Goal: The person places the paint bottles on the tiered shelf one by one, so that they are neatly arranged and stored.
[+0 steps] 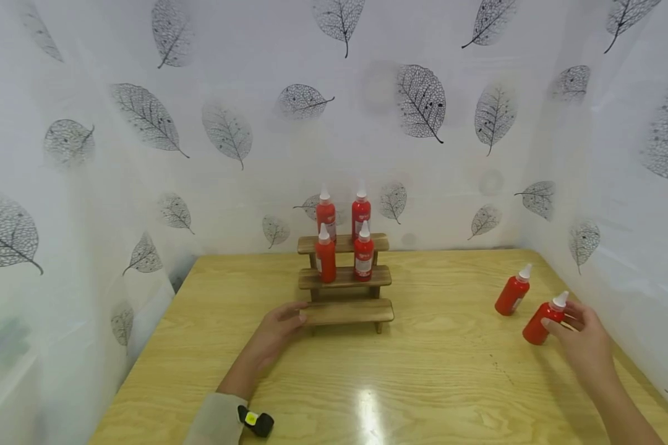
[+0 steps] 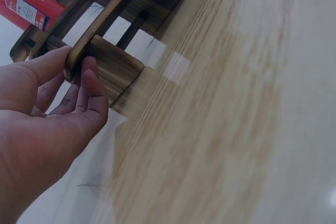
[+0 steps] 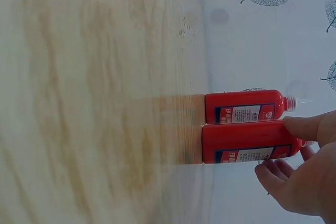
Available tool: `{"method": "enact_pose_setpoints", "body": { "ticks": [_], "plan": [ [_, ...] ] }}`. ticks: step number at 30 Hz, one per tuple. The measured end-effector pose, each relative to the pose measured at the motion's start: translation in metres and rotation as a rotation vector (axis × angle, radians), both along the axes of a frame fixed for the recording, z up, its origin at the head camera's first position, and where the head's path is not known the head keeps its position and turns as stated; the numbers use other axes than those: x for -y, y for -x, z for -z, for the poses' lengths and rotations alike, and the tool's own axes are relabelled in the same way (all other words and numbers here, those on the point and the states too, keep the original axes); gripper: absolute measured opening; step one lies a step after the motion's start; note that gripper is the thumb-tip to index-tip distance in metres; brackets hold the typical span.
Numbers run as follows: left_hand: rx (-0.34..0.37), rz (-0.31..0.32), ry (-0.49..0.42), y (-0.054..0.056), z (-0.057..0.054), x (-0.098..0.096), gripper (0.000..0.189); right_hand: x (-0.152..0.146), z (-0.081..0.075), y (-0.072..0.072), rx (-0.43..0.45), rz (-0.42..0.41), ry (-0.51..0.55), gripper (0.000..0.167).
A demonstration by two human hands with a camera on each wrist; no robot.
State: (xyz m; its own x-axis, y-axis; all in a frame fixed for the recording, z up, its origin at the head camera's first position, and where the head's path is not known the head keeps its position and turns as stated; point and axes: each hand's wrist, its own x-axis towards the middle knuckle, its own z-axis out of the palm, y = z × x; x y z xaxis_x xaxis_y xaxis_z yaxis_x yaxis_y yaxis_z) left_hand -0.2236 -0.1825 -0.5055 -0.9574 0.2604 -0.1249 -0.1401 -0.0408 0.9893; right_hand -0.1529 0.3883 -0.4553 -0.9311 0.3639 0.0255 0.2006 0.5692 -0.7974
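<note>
Left hand (image 1: 278, 327): pinches wooden stand (image 1: 347, 312), I judge to steady it. Right hand (image 1: 584, 340): grasps nearest red bottle (image 1: 537, 324) high; exact contact unclear.

I see six glossy red plastic bottles (image 1: 539, 326), white conical tips on all. In my right wrist view, rectangular bottle labels (image 3: 253, 155) mix white, dark blue and red. Three-tier wooden stand (image 1: 347, 312): mid-brown, darker grain streaks. Broad wood-grain tabletop (image 1: 434, 377): yellow-tan, wavy grain. Whitish sheet backdrop (image 1: 345, 148): black and grey skeleton-leaf prints, finely veined. Cream sleeve (image 1: 214, 417); black wrist strap (image 1: 264, 425) with bright yellow patch (image 1: 251, 419).
</note>
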Motion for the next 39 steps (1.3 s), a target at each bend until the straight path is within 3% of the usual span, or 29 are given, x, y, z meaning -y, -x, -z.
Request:
{"method": "enact_pose_setpoints", "body": {
  "ticks": [9, 17, 28, 35, 39],
  "plan": [
    [-0.003, -0.002, 0.008, 0.0, 0.0, 0.001, 0.047, 0.003, 0.004, -0.001, -0.055, 0.008, -0.017, 0.08],
    [0.001, -0.004, 0.01, 0.0, -0.001, 0.001, 0.046, 0.008, 0.002, -0.003, -0.183, -0.012, 0.02, 0.076],
    [-0.006, 0.004, 0.011, 0.0, 0.0, 0.0, 0.047, 0.039, -0.029, -0.008, -0.254, -0.046, -0.009, 0.071],
    [0.017, 0.002, -0.01, 0.0, 0.0, 0.0, 0.047, 0.071, -0.048, -0.002, -0.373, -0.151, 0.021, 0.062],
    [0.014, 0.006, -0.015, -0.001, -0.001, 0.0, 0.048, 0.091, -0.055, 0.003, -0.383, -0.195, 0.025, 0.058]
  ]
}}
